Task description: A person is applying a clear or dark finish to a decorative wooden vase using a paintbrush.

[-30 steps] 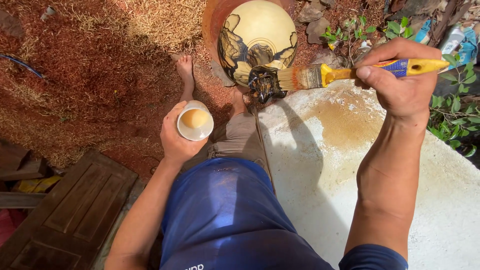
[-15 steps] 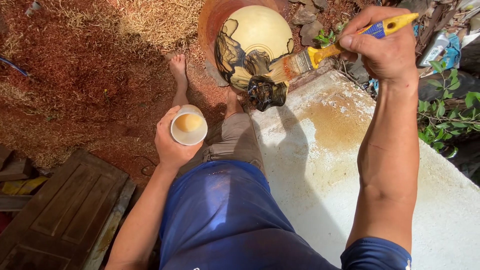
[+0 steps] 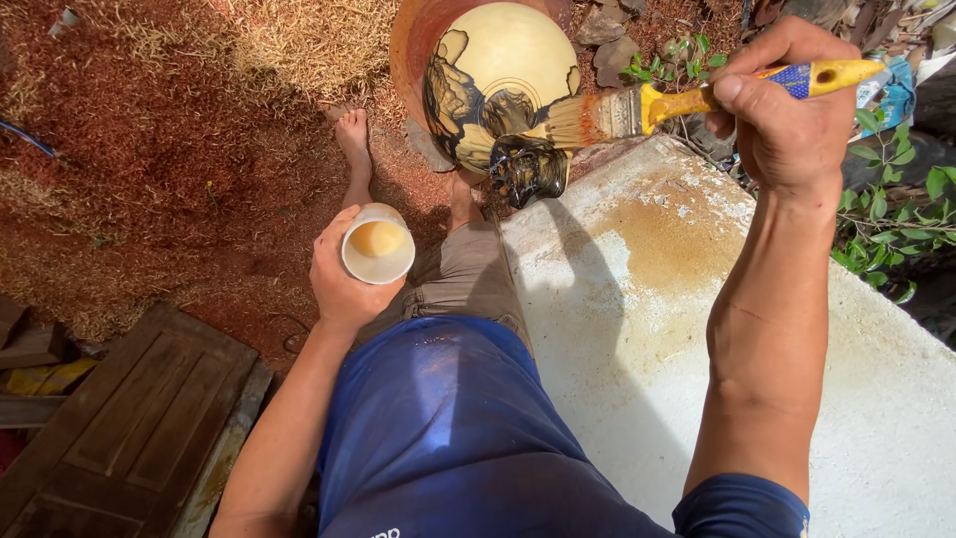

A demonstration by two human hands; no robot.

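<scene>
Head view looks down on a seated person's lap. Their right hand is clenched round the yellow handle of a flat paintbrush, whose bristles touch the right side of a cream-and-black vase standing at the far left corner of a white slab. Their left hand grasps a small white cup of yellowish liquid, held over red soil, near a bare foot.
</scene>
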